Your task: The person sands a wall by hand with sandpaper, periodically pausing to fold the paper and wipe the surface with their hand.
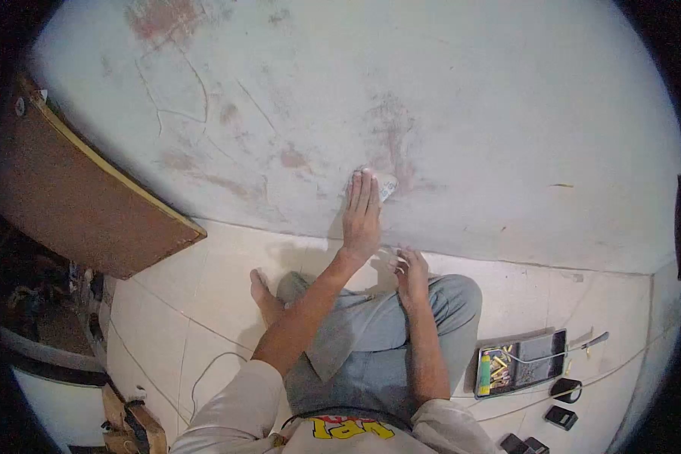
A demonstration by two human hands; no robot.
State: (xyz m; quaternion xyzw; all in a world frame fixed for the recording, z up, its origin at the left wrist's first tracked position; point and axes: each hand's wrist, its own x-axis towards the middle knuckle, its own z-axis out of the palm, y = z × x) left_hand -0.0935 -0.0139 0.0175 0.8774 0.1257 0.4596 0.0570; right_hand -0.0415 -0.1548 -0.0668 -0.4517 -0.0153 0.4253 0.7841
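Left hand (362, 216) flat on the wall (469, 113), fingers straight, pointing up, pressing a small pale pad (387, 186), likely sandpaper, long axis tilted up-right. Wall: rough cracked plaster, reddish patches. Right hand (411, 274) near knee, fingers curled, holds something small, can't tell what. Glossy tiled floor (227, 280); wall open all round; brown board (83, 197) leans left; tray (520, 362) right.

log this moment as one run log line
left hand: flat on wall, pressing pale sheet | right hand: low, closed on small piece, unclear | tool tray: on floor
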